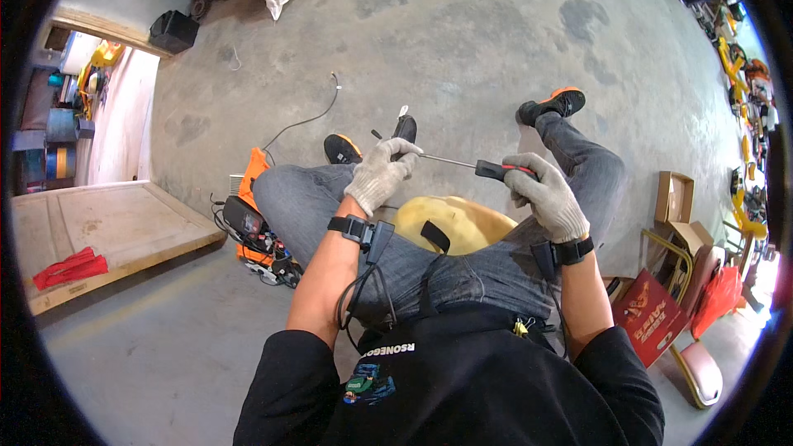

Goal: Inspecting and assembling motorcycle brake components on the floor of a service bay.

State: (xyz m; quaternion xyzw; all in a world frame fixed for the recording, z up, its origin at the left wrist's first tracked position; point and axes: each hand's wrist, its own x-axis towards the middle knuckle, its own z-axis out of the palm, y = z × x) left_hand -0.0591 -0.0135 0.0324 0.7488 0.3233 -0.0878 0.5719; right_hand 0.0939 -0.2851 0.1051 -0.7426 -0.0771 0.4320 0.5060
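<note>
My right hand (pixel 545 194), in a pale knitted glove, is closed round the black and red handle of a screwdriver (pixel 493 170). Its thin metal shaft points left toward my left hand (pixel 382 175), gloved alike. The left fingers are pinched together by the shaft's tip; what they grip is mostly hidden. A short dark end (pixel 376 134) pokes out beyond them. Just past those fingers shows a black piece with a pale metal tab (pixel 404 111); whether I hold it I cannot tell. Between my thighs lies a rounded yellow shell (pixel 471 219), a black strap (pixel 435 236) over it.
Left of my leg, an orange-and-black device (pixel 258 215) trails a dark cable (pixel 307 118) over the concrete floor. A wooden panel (pixel 149 219) bears a red cloth (pixel 70 269). On the right are a red box (pixel 649 314), an open carton (pixel 675 196) and a gold-framed chair (pixel 702 376).
</note>
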